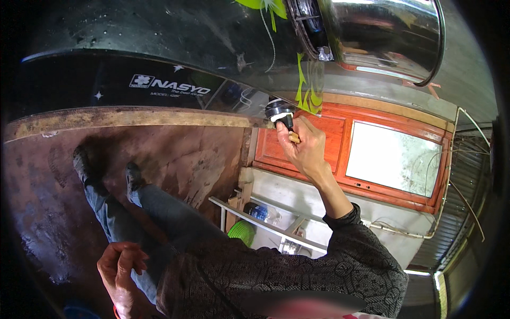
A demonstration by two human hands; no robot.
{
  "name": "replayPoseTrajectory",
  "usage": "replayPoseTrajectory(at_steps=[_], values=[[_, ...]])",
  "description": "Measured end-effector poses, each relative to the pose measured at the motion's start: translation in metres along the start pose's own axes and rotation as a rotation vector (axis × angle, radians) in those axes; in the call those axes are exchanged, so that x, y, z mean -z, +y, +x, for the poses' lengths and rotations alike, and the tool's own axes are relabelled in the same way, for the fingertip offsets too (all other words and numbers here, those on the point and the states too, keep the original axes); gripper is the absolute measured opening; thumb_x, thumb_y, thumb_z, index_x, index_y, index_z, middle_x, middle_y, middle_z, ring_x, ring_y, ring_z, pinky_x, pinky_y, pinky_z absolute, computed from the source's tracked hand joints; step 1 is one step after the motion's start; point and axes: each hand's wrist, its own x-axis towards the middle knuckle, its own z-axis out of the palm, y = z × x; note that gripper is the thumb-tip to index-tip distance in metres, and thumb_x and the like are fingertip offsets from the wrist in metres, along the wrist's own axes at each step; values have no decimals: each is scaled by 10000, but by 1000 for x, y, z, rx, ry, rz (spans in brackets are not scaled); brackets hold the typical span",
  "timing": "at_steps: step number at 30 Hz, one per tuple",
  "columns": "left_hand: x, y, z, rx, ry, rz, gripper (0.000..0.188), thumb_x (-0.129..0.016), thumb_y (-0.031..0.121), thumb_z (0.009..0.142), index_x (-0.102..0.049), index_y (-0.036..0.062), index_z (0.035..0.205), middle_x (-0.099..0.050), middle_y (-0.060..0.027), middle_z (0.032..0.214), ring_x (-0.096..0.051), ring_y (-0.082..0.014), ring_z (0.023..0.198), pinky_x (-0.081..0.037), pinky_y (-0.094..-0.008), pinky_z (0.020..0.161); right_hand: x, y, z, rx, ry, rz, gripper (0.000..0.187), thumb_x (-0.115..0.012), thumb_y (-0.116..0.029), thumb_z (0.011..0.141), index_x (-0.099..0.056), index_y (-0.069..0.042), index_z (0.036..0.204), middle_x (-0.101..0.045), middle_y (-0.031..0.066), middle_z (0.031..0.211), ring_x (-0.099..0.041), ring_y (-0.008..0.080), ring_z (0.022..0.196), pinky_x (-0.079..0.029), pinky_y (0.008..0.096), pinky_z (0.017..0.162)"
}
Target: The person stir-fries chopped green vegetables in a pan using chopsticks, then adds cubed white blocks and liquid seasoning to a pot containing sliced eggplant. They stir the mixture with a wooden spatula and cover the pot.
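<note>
The black control knob (pixel 280 110) of a gas stove is pinched between the thumb and fingers of my right hand (pixel 305 139). It sits at the right end of the stove's glossy dark front panel (pixel 117 80). A small yellowish spot shows by my fingers; I cannot make out what it is. Lower left, my left hand (pixel 122 274) hangs beside my leg, loosely curled, with nothing visible in it.
A shiny metal pot (pixel 393 32) stands at upper right beside the black stove top (pixel 133 26). Under the stove runs a wooden counter edge (pixel 133 115). An orange wooden door (pixel 313 143), a metal ladder-like frame (pixel 271 223) and a green basket (pixel 242 232) lie to the right.
</note>
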Motion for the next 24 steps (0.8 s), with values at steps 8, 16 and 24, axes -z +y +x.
replayPoseTrajectory(at_steps=[8, 16, 24], values=[[-12, 2, -2, 11, 27, 16, 228, -659, 241, 937, -660, 18, 894, -629, -43, 688, -507, -65, 572, -354, -242, 538, -1, 4, -1, 0, 20, 55, 335, -778, -193, 874, -534, -25, 718, -540, 122, 670, -547, 290, 529, -424, 401, 481], [-38, 25, -26, 5, -97, 116, 218, -667, 220, 917, -670, 7, 872, -646, -71, 705, -556, -128, 602, -418, -268, 561, 21, 3, -50, -152, 31, 243, 340, -828, -323, 824, -683, -25, 899, -653, 123, 802, -657, 316, 679, -527, 399, 591], [-44, 73, 14, 182, -609, 586, 272, -579, 267, 1049, -691, 25, 994, -638, -10, 832, -551, -81, 713, -416, -226, 622, 51, -92, -243, -850, -161, 423, 338, -729, -380, 900, -705, -44, 917, -695, 153, 829, -682, 393, 712, -536, 479, 606]])
